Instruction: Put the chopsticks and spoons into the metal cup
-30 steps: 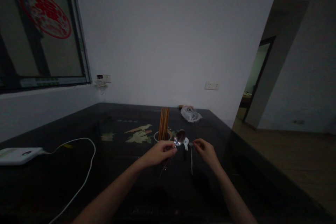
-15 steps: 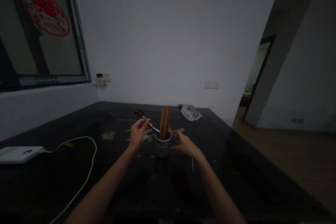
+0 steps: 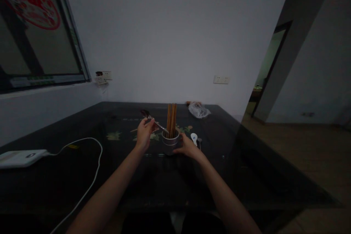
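Observation:
My left hand (image 3: pixel 144 133) pinches a metal spoon (image 3: pixel 160 127). Its dark bowl end points up and away to the left, and its handle slants down to the rim of a grey metal cup (image 3: pixel 170 141). Several wooden chopsticks (image 3: pixel 172 120) stand upright in this cup. Against the cup's right side, my right hand (image 3: pixel 188 146) curls its thumb and fingers around the wall. Just beyond that hand, a white soup spoon (image 3: pixel 194 137) lies on the table beside a thin metal spoon (image 3: pixel 200 140), partly hidden by my wrist.
The dark glossy table (image 3: pixel 131 190) meets the white wall at the back. A crumpled clear plastic bag (image 3: pixel 199 110) lies near its far edge. At the left is a white power bank (image 3: pixel 22 158), whose white cable (image 3: pixel 99 164) curves toward the front.
My right hand has closed in on the cup's side, uncovering the white soup spoon. My left hand still holds the metal spoon at the rim. The view has tilted slightly downward.

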Demonstrator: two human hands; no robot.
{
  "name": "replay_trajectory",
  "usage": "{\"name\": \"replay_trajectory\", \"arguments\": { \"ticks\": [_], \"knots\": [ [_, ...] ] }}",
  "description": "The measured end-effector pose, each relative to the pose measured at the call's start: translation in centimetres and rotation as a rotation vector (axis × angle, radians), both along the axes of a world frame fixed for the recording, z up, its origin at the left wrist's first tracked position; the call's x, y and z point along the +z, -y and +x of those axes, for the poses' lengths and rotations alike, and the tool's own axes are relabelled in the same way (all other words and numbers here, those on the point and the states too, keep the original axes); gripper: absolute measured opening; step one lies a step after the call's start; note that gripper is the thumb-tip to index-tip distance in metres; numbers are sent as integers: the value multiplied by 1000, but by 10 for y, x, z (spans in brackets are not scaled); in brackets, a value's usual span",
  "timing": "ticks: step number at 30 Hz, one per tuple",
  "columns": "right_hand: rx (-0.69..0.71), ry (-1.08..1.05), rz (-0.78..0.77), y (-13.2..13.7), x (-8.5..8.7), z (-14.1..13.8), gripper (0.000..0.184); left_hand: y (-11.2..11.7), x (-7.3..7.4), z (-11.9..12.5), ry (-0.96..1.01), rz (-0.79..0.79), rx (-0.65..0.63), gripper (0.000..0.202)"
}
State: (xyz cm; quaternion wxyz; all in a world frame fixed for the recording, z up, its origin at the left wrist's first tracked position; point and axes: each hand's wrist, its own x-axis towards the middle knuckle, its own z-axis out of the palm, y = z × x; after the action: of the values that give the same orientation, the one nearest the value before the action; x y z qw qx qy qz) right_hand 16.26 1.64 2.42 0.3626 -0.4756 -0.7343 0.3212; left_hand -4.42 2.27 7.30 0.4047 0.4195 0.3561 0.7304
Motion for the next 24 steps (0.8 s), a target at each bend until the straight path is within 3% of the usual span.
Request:
{"name": "replay_trajectory", "arguments": {
  "ticks": [7, 18, 24],
  "knots": [
    [-20, -92, -5, 0, -1, -6, 88, 0, -7, 4, -70, -9, 10, 45],
    [17, -302, -49, -11, -19, -16, 87, -11, -20, 11, -310, 91, -42, 34],
    [77, -395, -17, -7, -16, -21, 92, -14, -29, 13, -333, 93, -51, 40]
  ]
}}
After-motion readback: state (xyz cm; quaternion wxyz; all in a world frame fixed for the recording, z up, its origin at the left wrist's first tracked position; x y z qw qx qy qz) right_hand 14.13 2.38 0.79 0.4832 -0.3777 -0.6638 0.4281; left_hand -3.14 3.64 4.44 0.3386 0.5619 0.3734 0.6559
